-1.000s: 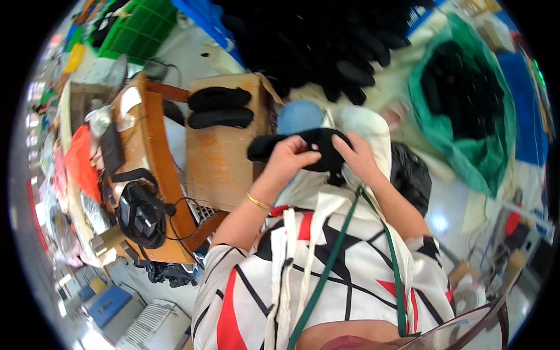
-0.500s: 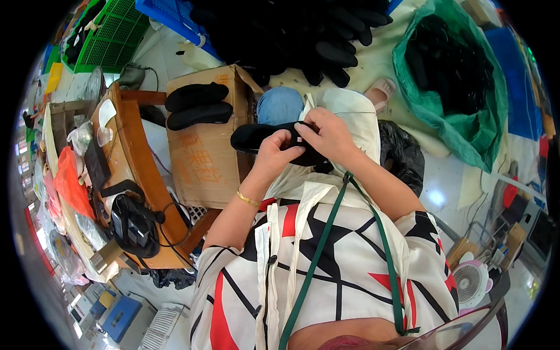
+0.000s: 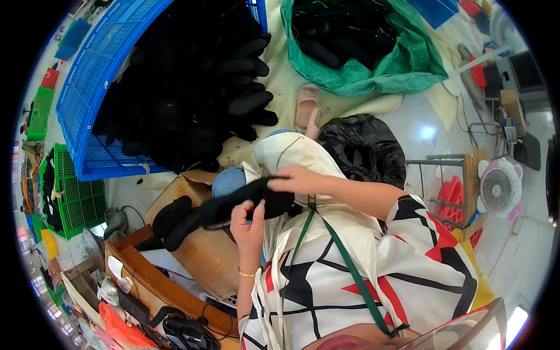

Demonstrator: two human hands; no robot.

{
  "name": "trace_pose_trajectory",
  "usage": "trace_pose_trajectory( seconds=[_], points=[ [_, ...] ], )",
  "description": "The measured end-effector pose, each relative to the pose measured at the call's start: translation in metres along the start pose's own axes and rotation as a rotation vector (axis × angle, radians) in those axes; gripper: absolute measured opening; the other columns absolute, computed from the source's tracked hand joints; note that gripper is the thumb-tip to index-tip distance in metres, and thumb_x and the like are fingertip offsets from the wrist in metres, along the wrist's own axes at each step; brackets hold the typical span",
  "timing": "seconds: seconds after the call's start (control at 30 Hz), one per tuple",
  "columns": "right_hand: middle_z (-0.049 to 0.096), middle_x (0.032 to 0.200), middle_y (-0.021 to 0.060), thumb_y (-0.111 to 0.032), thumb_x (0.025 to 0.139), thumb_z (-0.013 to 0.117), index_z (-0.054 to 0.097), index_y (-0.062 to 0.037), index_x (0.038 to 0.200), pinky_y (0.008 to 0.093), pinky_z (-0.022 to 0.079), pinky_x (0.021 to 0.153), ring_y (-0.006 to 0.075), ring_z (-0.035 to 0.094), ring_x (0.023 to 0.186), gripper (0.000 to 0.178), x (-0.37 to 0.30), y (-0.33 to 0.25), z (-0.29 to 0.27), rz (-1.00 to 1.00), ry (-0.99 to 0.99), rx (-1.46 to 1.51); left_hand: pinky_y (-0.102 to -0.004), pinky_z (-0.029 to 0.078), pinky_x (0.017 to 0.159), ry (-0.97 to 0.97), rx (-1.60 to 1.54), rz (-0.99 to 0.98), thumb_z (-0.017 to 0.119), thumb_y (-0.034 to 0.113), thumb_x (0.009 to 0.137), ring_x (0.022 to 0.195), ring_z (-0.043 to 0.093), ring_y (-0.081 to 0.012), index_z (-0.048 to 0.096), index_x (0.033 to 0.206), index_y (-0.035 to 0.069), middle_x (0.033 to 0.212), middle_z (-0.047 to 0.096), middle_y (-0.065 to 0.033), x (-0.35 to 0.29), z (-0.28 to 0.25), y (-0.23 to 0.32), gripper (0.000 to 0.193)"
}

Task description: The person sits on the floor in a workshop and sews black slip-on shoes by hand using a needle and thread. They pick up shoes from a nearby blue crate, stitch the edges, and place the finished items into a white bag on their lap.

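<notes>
Above my lap, both hands hold one black cloth slipper (image 3: pixel 236 202), its long side running left to right. My left hand (image 3: pixel 248 224) pinches its near edge, with the thumb and forefinger raised against the fabric. My right hand (image 3: pixel 296 179) grips the right-hand end from above, fingers closed over it. A pair of black slippers (image 3: pixel 179 220) lies side by side on a cardboard box (image 3: pixel 205 259), just left of my left hand.
A blue crate (image 3: pixel 96 87) heaped with black slippers stands far left. Beyond my lap are a green sack (image 3: pixel 361 81) of black pieces, a pink sandal (image 3: pixel 307 105) and a black plastic bag (image 3: pixel 367 149). A wooden table (image 3: pixel 169 286) stands near left; a fan (image 3: pixel 500 185) is at right.
The view has turned, so the crate and sack appear further left. My right hand has shifted on the slipper to its right-hand end. My left hand now pinches its near edge.
</notes>
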State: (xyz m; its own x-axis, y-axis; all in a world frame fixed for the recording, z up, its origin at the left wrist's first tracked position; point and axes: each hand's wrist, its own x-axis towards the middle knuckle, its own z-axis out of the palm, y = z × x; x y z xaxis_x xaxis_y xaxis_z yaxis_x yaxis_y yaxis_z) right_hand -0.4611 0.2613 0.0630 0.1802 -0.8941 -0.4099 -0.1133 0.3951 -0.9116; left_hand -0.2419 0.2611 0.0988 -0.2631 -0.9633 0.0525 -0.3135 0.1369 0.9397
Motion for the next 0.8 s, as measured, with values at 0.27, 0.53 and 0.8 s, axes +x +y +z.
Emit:
trace_pose_trajectory(
  seconds=[0.27, 0.53, 0.8],
  points=[
    [0.062, 0.092, 0.0060, -0.027, 0.098, 0.056, 0.062, 0.0039, 0.110, 0.0350, 0.050, 0.088, 0.0180, 0.060, 0.090, 0.033, -0.016, -0.049, -0.184, -0.367, 0.692, 0.777, -0.0438, 0.046, 0.080, 0.085, 0.755, 0.071, 0.068, 0.026, 0.087, 0.090, 0.058, -0.0342, 0.064, 0.100, 0.001, 0.093, 0.064, -0.0155, 0.037, -0.013, -0.023, 0.028],
    [0.065, 0.088, 0.0016, -0.017, 0.097, 0.060, 0.066, 0.0004, 0.110, 0.0250, 0.050, 0.076, 0.0096, 0.061, 0.081, 0.023, -0.005, 0.005, -0.071, -0.102, 0.259, 0.191, -0.0466, 0.046, 0.070, -0.141, 1.066, 0.125, 0.070, 0.031, 0.082, 0.080, 0.058, -0.0348, 0.057, 0.075, 0.004, 0.079, 0.060, -0.0126, 0.031, 0.021, -0.070, 0.031],
    [0.064, 0.083, 0.0041, -0.016, 0.095, 0.061, 0.067, 0.0006, 0.100, 0.0261, 0.048, 0.070, 0.0110, 0.058, 0.075, 0.018, -0.008, 0.013, -0.013, -0.049, 0.107, -0.072, -0.0386, 0.045, 0.062, 0.332, 0.640, -0.132, 0.069, 0.022, 0.084, 0.067, 0.055, -0.0272, 0.061, 0.076, 0.006, 0.070, 0.056, -0.0081, 0.026, -0.068, -0.068, 0.020]
  ],
)
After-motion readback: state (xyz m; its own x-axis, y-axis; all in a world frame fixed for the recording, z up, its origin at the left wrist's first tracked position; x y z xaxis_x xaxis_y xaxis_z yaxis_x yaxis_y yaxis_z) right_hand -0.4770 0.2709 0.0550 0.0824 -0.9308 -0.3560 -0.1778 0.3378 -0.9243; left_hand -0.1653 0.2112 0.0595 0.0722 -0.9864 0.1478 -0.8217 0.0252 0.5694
